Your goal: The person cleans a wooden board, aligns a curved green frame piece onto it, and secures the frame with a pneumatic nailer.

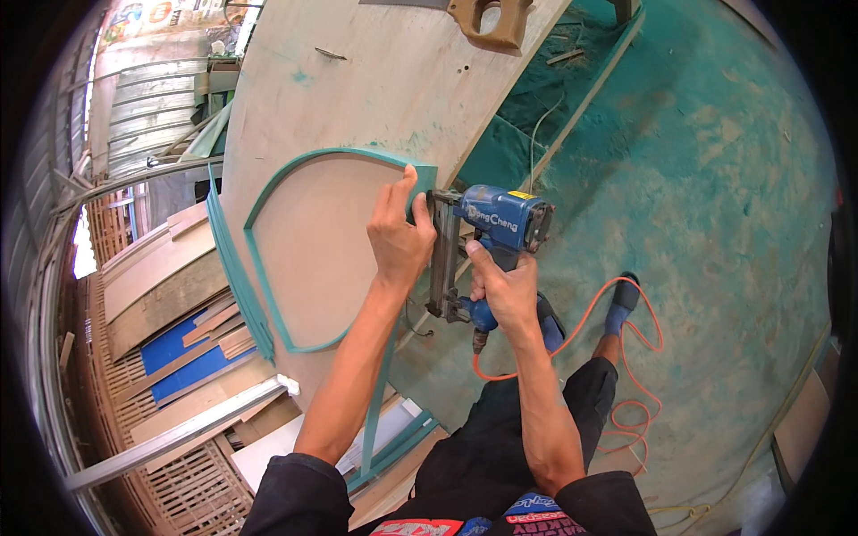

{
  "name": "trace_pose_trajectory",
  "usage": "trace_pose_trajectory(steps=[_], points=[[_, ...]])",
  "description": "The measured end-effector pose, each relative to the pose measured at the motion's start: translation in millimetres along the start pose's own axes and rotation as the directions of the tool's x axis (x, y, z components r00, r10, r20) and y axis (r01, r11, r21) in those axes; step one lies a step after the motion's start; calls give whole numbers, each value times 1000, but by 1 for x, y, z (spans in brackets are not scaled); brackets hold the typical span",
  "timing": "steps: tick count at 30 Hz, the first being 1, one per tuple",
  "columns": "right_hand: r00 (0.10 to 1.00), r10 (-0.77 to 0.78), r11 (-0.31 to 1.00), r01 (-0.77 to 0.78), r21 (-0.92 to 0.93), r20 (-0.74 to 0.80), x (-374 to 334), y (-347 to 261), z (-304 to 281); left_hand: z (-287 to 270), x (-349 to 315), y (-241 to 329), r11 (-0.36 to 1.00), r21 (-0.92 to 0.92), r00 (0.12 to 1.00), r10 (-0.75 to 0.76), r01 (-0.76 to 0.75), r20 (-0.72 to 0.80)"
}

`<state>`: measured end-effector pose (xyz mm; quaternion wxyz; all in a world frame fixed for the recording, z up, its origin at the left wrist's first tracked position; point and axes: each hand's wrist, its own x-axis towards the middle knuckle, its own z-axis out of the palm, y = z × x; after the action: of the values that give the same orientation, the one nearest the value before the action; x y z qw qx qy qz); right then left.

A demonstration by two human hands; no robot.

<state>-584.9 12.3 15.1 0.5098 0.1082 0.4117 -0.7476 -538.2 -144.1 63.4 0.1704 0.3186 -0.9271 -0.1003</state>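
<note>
Right hand: it is closed around the grip of the blue pneumatic nailer; the right hand should keep, I think, a firm wrist against the kick.
Air hose: the orange hose goes from the tool down to the floor in loops; better to leave it slack, away from the shoe.
Left hand: the left hand has bent fingers at the corner of the frame; whether they pinch it, I cannot tell. It is apart from the right hand but just beside the nailer's nose, so these fingers would better stay out of the firing line.
Arched frame: this teal frame lies by the right edge of the workbench; its joint should be flush, and the nose square to it.
Handsaw: the saw rests near the far end, well apart from the work.
</note>
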Motion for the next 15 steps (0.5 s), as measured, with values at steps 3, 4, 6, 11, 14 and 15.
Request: trace_pose_trajectory(steps=[3, 4, 6, 11, 14, 15], points=[[1000, 6, 997, -5, 77, -6, -1, 6, 1, 0, 0, 1, 1000, -7, 1000, 2, -2, 2], [1000, 12, 994, -10, 105, -18, -2, 4, 2, 0, 1, 2, 1000, -6, 1000, 11, -11, -6], [999, 27, 991, -23, 129, -28, -3, 0, 5, 1, 2, 4, 1000, -5, 999, 31, -31, -23], [998, 54, 993, -49, 104, -41, -5, 1, 8, 1, 0, 2, 1000, -27, 1000, 11, -11, -24], [997, 38, 998, -34, 60, -66, -6, -3, 6, 1, 2, 5, 1000, -7, 1000, 14, -14, -17], [998, 35, 998, -32, 58, -47, -5, -4, 5, 2, 3, 7, 1000, 1, 1000, 14, -14, -13]])
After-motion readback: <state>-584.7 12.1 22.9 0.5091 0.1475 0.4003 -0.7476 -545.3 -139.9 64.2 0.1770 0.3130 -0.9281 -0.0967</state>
